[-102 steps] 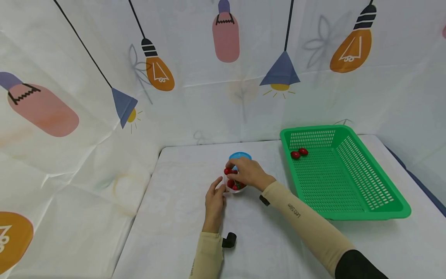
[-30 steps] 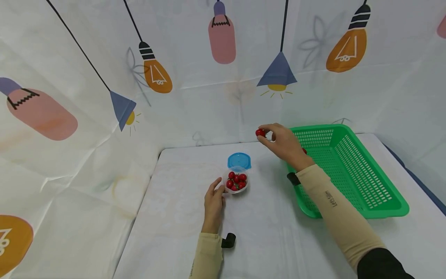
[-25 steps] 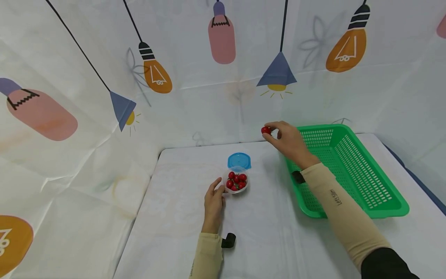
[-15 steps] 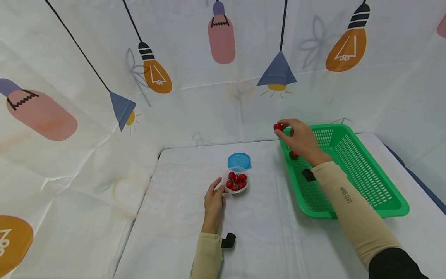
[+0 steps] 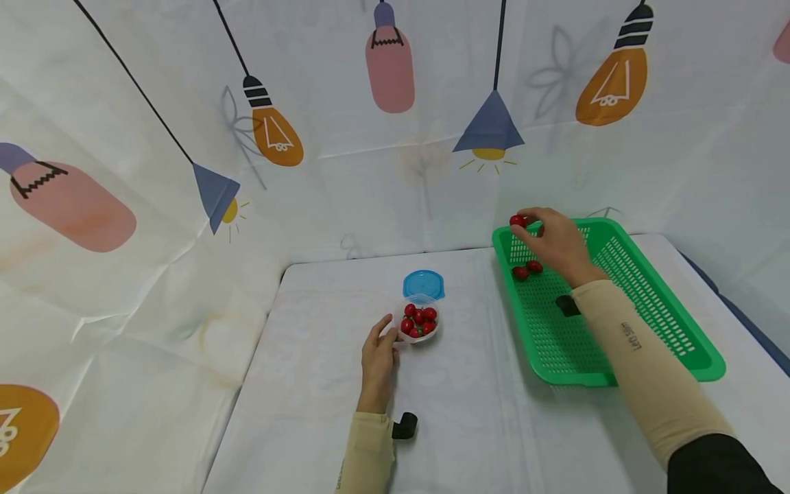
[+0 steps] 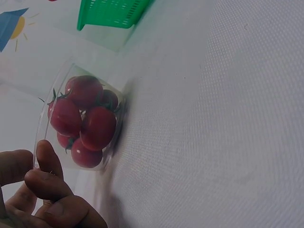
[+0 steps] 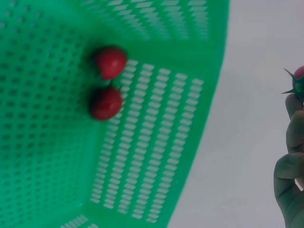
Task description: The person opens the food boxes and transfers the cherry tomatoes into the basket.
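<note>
Two cherry tomatoes [image 5: 521, 273] lie side by side on the floor of a green perforated plastic basket [image 5: 574, 379], near its far left corner. One more cherry tomato [image 5: 517, 220], green calyx on, is pinched between thumb and fingers of the right hand [image 5: 558, 240], raised by that same corner; cannot tell whether directly over the rim. At least six others [image 5: 420, 315] sit in a clear plastic tub [image 6: 76, 70] on the white-covered table [image 5: 321, 343], well left of the basket. Left hand [image 5: 378, 363] at the tub's near left side, fingers pinching its rim. Blue lid [image 5: 423, 284] just beyond the tub; whether joined, unclear. Writing: right tan sleeve [image 5: 654, 384] carries dark lettering, seems to read "Let's Slim"; left tan sleeve [image 5: 365, 453] shows a partial line near the frame's bottom, illegible. Backdrop [image 5: 370, 199] printed with orange bulbs and blue pendant lamps.
</note>
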The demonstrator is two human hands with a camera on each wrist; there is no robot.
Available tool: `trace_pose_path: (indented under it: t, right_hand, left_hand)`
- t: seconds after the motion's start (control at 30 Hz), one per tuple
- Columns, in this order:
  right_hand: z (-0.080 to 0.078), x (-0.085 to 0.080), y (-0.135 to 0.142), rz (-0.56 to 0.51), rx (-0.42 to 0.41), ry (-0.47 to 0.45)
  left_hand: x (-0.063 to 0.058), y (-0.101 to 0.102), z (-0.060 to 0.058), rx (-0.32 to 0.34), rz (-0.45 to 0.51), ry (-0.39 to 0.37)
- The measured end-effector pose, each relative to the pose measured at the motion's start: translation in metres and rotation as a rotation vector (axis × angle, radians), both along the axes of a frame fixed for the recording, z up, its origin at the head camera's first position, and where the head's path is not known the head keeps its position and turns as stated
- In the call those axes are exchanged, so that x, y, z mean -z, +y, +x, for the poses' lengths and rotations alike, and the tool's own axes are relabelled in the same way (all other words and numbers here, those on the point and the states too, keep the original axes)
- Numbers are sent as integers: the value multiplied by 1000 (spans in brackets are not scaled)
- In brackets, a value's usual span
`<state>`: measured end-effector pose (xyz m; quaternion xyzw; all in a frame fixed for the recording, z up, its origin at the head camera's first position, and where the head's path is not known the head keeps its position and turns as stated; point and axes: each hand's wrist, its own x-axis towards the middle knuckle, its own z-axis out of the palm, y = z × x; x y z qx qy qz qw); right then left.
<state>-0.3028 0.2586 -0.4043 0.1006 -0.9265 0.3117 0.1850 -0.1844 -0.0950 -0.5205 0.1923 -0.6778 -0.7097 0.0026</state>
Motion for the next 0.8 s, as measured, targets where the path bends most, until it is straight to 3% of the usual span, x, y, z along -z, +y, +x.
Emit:
trace_pose_path:
  t: [0.8]
  right_hand:
    - [-6, 36, 46, 50, 55, -162]
  left_hand:
    - [0, 0, -1, -4, -22, -7]
